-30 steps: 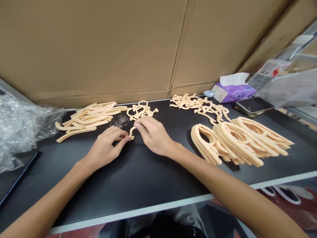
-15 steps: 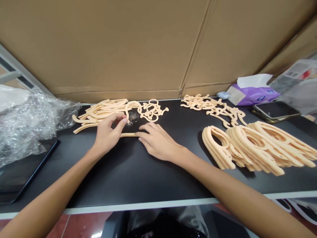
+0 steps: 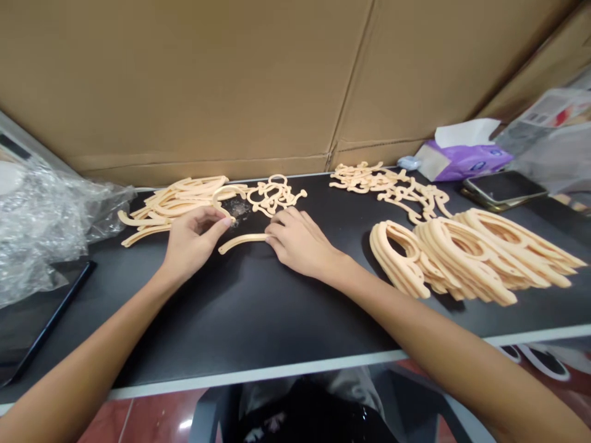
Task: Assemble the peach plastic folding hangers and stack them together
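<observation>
My left hand (image 3: pixel 191 240) pinches a cream plastic hook (image 3: pixel 215 203) between thumb and fingers, its curve raised above the table. My right hand (image 3: pixel 298 243) has its fingertips closed on the right end of a curved cream hanger arm (image 3: pixel 242 239). The arm's free end, with a small hole, points left beneath the hook, apart from it. Just behind my left hand lies a pile of similar arms (image 3: pixel 184 195). Beyond my right hand is a small heap of hooks (image 3: pixel 277 195).
Stacked cream hanger bodies (image 3: pixel 443 246) stand at the right. Small curved pieces (image 3: pixel 392 184) lie behind them, near a purple tissue pack (image 3: pixel 466 161) and a phone (image 3: pixel 505 186). Bubble wrap (image 3: pixel 50 221) and a dark tablet (image 3: pixel 41 320) occupy the left. Cardboard (image 3: pixel 207 86) walls the back.
My right hand has shifted slightly right with the hanger arm, whose left end now shows clear of my left hand. The left hand keeps the hook, tilted a little more leftward.
</observation>
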Motion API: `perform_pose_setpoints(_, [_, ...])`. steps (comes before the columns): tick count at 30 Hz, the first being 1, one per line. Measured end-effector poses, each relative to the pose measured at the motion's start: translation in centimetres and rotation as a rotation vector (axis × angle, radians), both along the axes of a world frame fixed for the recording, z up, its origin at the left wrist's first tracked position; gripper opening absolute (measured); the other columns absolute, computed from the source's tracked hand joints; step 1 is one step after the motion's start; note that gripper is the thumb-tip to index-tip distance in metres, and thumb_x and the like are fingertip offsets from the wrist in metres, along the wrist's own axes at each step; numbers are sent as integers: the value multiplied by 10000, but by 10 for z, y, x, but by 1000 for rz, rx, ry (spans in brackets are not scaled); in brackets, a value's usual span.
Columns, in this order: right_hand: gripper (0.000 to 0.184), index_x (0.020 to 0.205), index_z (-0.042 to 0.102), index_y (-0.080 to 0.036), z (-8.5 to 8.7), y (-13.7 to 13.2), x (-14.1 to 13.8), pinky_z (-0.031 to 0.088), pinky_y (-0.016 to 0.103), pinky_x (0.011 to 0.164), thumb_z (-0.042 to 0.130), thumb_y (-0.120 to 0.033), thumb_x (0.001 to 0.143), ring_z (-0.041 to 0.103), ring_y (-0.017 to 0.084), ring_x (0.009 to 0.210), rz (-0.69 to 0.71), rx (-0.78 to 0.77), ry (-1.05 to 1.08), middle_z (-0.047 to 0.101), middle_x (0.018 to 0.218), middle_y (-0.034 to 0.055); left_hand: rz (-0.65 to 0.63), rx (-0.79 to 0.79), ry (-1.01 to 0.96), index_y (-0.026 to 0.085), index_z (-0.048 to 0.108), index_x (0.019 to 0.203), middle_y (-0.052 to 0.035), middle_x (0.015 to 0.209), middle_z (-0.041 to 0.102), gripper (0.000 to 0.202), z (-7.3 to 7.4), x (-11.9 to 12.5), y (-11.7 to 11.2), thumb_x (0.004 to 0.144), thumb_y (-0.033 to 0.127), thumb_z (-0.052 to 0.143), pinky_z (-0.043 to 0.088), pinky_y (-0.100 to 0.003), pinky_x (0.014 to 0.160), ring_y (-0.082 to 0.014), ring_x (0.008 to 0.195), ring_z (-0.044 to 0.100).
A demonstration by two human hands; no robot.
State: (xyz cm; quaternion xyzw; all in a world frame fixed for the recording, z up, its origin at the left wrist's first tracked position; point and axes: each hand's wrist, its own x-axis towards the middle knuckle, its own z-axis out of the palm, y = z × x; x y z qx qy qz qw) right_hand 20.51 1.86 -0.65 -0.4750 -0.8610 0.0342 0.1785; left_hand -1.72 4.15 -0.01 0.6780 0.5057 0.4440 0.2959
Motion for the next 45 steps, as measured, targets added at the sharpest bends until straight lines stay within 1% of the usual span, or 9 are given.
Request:
perform_pose_setpoints(5, [277, 979, 740, -127, 7, 1, 1, 419, 383, 846, 477, -206, 1013, 633, 241, 963, -69, 70, 132, 735, 1013, 125, -42, -16, 51, 180, 670, 812, -32, 813, 705, 256, 0, 1, -1, 796, 427, 736, 540, -302, 771, -179, 768, 654])
perform_pose_setpoints(10, [164, 911, 743, -179, 9, 4, 1, 467, 303, 767, 585, -204, 945, 662, 166, 823, -49, 6, 611, 761, 932, 48, -74, -48, 82, 175, 674, 822, -47, 836, 720, 269, 0, 3, -3, 802, 438, 724, 547, -316, 790, -184, 785, 671])
perform_pose_setpoints(16, [183, 780, 728, -185, 8, 11, 0, 485, 283, 643, 728, -362, 827, 606, 132, 634, -149, -235, 1076, 694, 709, -1, -132, -129, 0, 170, 624, 856, -7, 672, 657, 319, 1, 9, -7, 829, 479, 704, 529, -278, 645, -142, 594, 631])
perform_pose_setpoints(20, [337, 741, 699, -176, 8, 10, -5, 488, 260, 585, 828, -484, 701, 579, 116, 604, -68, -469, 1290, 661, 690, -4, -163, -197, -67, 171, 618, 846, 21, 586, 609, 324, 1, 13, -10, 803, 469, 737, 466, -250, 537, -111, 485, 542])
perform_pose_setpoints(26, [307, 848, 721, -175, -5, 1, -20, 533, 267, 697, 841, -421, 711, 657, 128, 703, 155, -701, 1253, 727, 749, 11, -260, -284, -164, 163, 622, 877, 2, 617, 649, 373, 2, 21, -18, 791, 498, 760, 507, -270, 578, -130, 522, 586])
perform_pose_setpoints(30, [287, 844, 710, -170, -9, 5, -15, 549, 276, 669, 819, -411, 733, 680, 138, 683, 75, -683, 1207, 720, 737, 10, -238, -242, -152, 164, 648, 845, -24, 724, 686, 361, 1, 20, -16, 778, 498, 768, 532, -289, 653, -154, 631, 634])
perform_pose_setpoints(36, [307, 798, 667, -160, 0, 19, 1, 563, 277, 623, 830, -405, 710, 682, 140, 634, -57, -588, 1288, 696, 696, 14, -110, -148, -72, 169, 691, 800, -16, 775, 677, 315, -1, 11, -8, 752, 465, 788, 486, -271, 678, -137, 677, 576])
perform_pose_setpoints(41, [167, 821, 653, -163, -3, 21, 1, 552, 268, 625, 758, -285, 778, 673, 126, 630, -78, -599, 1265, 685, 698, 2, -152, -175, -135, 169, 712, 895, -25, 833, 688, 329, -3, 11, -9, 752, 454, 790, 500, -273, 695, -139, 701, 592])
perform_pose_setpoints(45, [107, 822, 644, -165, -6, 20, -2, 544, 265, 626, 719, -238, 802, 674, 123, 624, -51, -646, 1251, 681, 698, -4, -207, -188, -129, 164, 705, 842, -27, 811, 687, 311, -2, 11, -10, 772, 457, 781, 518, -270, 697, -136, 684, 601])
